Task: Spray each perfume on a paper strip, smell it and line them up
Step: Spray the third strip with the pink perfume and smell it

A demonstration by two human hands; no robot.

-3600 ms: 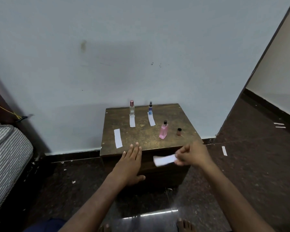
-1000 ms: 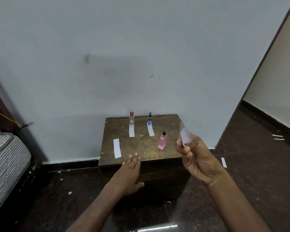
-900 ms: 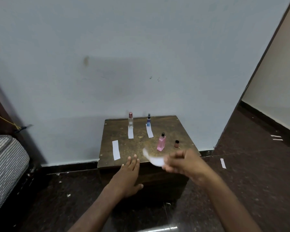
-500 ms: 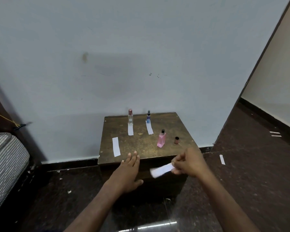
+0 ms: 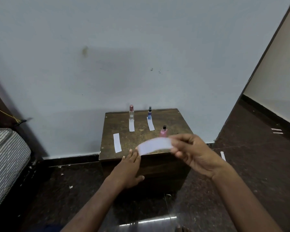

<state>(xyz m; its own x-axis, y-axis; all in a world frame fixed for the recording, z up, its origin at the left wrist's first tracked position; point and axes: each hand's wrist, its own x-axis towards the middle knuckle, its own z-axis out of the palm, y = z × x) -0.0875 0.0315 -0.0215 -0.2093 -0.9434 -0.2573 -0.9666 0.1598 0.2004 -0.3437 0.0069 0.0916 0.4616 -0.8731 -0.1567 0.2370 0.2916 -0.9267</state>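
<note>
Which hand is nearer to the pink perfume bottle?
Right. The right hand holds a paper strip just in front of the pink perfume bottle; the left hand rests flat at the table's front edge, farther left.

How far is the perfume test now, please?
Done, it seems: the clear bottle and blue bottle each stand behind a laid strip. In hand: the right hand pinches a strip near the pink bottle; the left hand rests on the table edge. Left: placing this strip; one spare strip lies bottleless.
</note>
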